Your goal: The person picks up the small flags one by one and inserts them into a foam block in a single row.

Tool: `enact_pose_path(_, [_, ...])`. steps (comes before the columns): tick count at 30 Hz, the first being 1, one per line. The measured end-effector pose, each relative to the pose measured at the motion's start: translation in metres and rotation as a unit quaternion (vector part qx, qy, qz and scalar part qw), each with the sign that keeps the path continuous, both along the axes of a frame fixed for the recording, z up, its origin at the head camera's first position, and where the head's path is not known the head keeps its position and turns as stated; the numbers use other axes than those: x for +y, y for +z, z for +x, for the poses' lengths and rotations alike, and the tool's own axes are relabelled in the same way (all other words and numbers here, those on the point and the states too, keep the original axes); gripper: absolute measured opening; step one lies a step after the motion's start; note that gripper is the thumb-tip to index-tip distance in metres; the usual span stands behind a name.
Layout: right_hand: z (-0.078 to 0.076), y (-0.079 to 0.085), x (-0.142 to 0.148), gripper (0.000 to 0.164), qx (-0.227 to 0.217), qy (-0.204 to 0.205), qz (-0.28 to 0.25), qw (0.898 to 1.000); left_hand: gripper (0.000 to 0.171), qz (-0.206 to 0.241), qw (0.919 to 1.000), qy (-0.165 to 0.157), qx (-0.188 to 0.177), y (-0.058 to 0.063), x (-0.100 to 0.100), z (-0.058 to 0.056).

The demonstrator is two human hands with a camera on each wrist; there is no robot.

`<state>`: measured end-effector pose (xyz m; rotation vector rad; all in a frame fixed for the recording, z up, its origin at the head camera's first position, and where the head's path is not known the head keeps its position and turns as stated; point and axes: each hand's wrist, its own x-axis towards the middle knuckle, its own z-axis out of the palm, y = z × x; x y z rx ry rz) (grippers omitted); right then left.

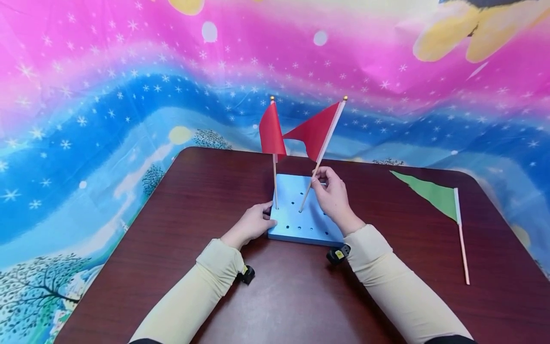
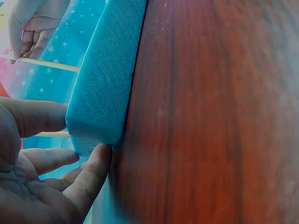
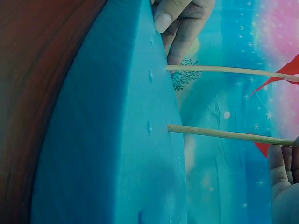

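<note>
A light-blue board (image 1: 296, 223) with several small holes in its top lies on the table. My left hand (image 1: 251, 223) holds its left edge, the thumb over the top and the fingers against the side, as the left wrist view shows at the corner. Between thumb and fingers my right hand (image 1: 333, 196) pinches the wooden stick of a red flag (image 1: 318, 131). That stick leans to the right, its lower end at a hole near the board's middle. Another red flag (image 1: 271, 131) stands nearly upright in a hole near the left edge, close to my left hand.
A green pennant flag (image 1: 434, 196) on a stick lies on the right side of the dark wooden table (image 1: 206, 191). Behind the table hangs a colourful patterned cloth (image 1: 129, 95). Each wrist carries a small black camera (image 1: 338, 254).
</note>
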<state>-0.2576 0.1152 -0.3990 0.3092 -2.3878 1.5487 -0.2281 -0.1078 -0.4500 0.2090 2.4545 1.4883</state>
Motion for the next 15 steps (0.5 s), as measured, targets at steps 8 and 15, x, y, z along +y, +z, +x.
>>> enact_pose_path(8, [0.001,-0.007,0.001,0.015,0.011,0.016,0.025,0.999,0.067,-0.004,1.0000,-0.002,0.006,-0.001,0.000,-0.001])
enact_pose_path(15, [0.003,-0.012,0.002,0.013,0.019,0.037,0.041,0.998,0.066,-0.007,0.9999,0.002,0.007,-0.003,0.000,-0.001])
